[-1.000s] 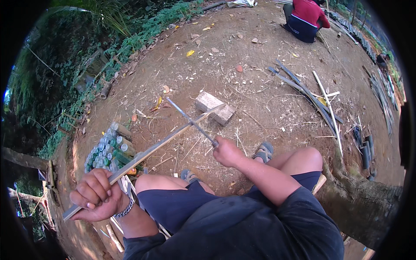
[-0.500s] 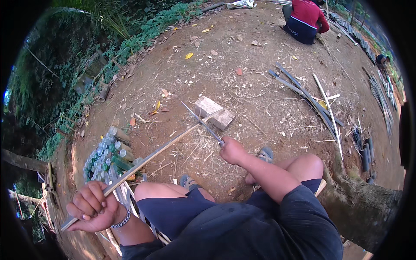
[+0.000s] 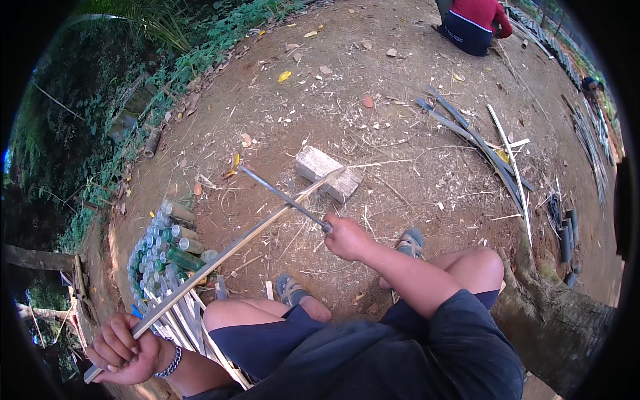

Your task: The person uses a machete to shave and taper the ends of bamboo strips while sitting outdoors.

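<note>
My left hand (image 3: 121, 352), wearing a chain bracelet, is wrapped round the near end of a long split bamboo strip (image 3: 217, 259). The strip slants away to the right, and its thin, tapering far end rests across a squared wooden block (image 3: 321, 168) on the ground. My right hand (image 3: 349, 239) grips the handle of a long, narrow-bladed knife (image 3: 272, 192). Its blade crosses the strip just short of the block and points to the far left. Whether the edge bites into the strip cannot be made out.
Left of my knees stand stacked bottles (image 3: 190, 245) beside a bundle of pale strips (image 3: 185, 321). Dark bamboo lengths (image 3: 479, 141) and a pale strip (image 3: 508, 163) lie right. A tree trunk (image 3: 560, 317) is near my right knee. A person in red (image 3: 475, 15) crouches far off.
My right hand and the knife have moved left and nearer along the strip. My left hand has drawn lower and left with its end. A thin sliver now reaches past the block.
</note>
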`<state>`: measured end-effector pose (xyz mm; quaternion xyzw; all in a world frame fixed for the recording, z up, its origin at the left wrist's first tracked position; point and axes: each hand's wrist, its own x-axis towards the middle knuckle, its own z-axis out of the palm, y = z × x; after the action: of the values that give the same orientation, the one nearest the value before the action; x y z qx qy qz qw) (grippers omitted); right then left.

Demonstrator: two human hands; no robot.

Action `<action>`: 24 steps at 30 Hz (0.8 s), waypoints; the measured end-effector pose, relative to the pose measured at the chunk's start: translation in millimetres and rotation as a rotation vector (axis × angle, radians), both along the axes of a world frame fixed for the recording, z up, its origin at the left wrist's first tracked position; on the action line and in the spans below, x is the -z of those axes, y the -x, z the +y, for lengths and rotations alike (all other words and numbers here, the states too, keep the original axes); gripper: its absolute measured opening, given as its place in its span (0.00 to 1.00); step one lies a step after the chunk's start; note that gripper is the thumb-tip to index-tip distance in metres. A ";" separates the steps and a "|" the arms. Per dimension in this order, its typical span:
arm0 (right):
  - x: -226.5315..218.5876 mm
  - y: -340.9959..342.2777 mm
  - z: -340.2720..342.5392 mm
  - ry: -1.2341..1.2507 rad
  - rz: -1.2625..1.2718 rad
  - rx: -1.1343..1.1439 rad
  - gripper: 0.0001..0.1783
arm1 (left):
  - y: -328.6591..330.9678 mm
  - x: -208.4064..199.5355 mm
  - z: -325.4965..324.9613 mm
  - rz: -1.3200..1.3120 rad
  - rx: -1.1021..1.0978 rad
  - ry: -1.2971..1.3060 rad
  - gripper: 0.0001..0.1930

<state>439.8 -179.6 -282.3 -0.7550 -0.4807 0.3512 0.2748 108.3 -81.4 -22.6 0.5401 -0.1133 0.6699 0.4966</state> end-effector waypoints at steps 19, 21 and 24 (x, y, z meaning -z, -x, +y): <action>173.9 -159.6 20.8 0.392 -0.133 0.252 0.16 | 10.9 -12.4 54.3 0.067 -0.006 0.089 0.35; 174.2 -161.8 12.3 0.458 -0.142 0.237 0.16 | 8.2 -6.9 59.9 0.053 0.066 0.102 0.34; 151.3 -138.0 27.3 0.342 -0.146 0.293 0.17 | 5.9 -9.3 52.5 0.056 0.046 0.094 0.34</action>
<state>577.8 -152.3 -433.6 -0.8757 -0.3183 0.3281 0.1555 102.3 -28.9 -13.3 0.5318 -0.0800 0.6477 0.5396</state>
